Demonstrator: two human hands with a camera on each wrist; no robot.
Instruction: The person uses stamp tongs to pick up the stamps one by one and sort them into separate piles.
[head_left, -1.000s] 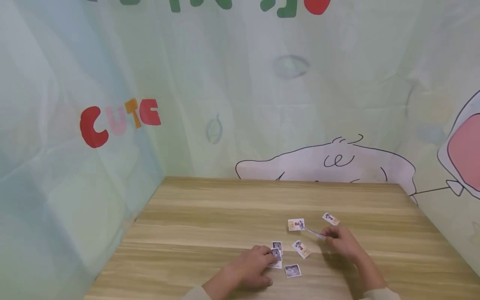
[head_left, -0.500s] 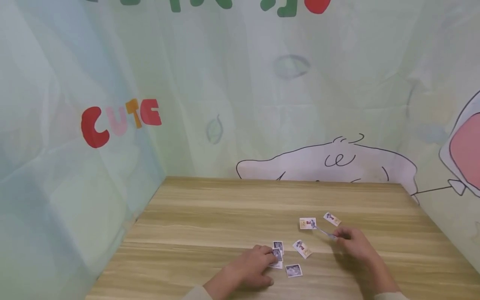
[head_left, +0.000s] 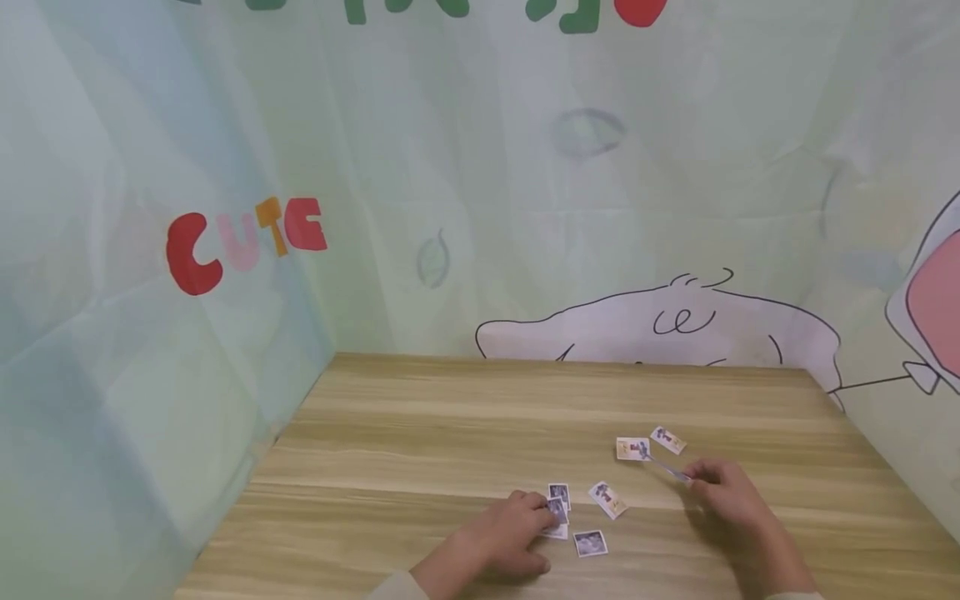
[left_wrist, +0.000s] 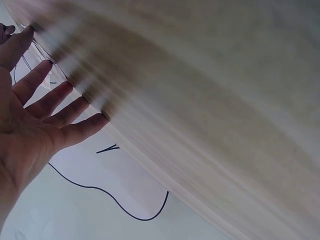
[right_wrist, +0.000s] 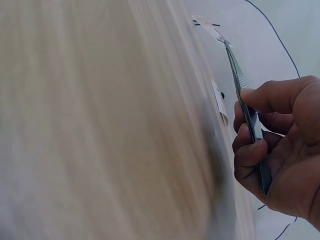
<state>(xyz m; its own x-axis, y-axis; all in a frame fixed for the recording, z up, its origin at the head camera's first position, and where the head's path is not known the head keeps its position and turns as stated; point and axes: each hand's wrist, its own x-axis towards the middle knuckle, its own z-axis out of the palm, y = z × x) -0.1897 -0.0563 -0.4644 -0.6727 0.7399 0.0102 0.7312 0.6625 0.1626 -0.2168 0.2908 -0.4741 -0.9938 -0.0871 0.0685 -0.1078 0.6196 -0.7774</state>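
Note:
My right hand (head_left: 726, 492) holds metal tweezers (right_wrist: 243, 95) between thumb and fingers. The tweezers' tips meet the right end of a small colorful picture card (head_left: 628, 448), which appears raised off the table in the right wrist view. A similar card (head_left: 668, 439) lies close behind it to the right. My left hand (head_left: 506, 533) rests on the table with its fingers spread and fairly straight, as the left wrist view shows. Its fingertips touch a small overlapping group of grey picture cards (head_left: 557, 508), which the hand partly covers.
Just right of the left hand, another grey picture card (head_left: 590, 543) lies flat. A tilted colorful card (head_left: 607, 500) lies between the hands. The wooden table (head_left: 390, 433) is bordered by a printed cloth backdrop (head_left: 375, 250) at the back and sides.
My right hand has moved to the right with the tweezers, carrying the colorful card toward the card at the far right. The left hand stays on the grey cards.

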